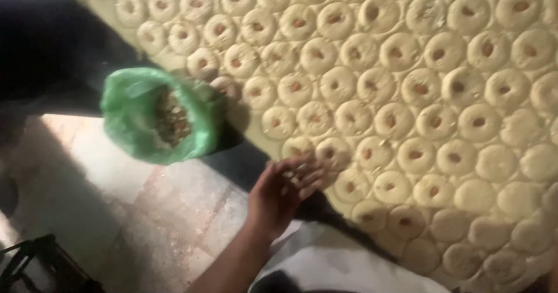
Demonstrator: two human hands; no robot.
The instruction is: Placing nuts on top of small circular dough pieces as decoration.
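**A hand over soft dough rounds, nut bag just beside**

Nearest the camera, at the bottom edge, lies a pale cloth or garment [343,267], and a bare forearm rises from beside it toward the work. Which arm it is cannot be told with certainty; it reads as the left hand [285,188], with no other hand in view. Its grip is loosely spread, fingers [308,177] extended and slightly curled; motion blur hides whether something small is pinched at the tips.

The fingertips hover at the near left edge of a wide field of dough rounds [372,119], touching or just above the nearest round [334,152]. The rounds lie close-packed in rows, pale and puffy, most with a dimple in the middle holding a brownish piece. Those at the near right [494,165] look plain, their centres unfilled.

To the left of the hand, near but apart from it, sits a green plastic bag [131,116] with its mouth rolled open, showing brown nut-like bits [171,119] inside. The bag rests at the edge of the dough, above a stone floor [116,211].

By my judgement the dough is soft, light and easily dented; it would stick and stretch if pinched, so only a fingertip press at the centre suits it. The brown bits look small, hard and dry, best taken between thumb and forefinger. The bag is thin and limp and would slump if pulled by the rim.
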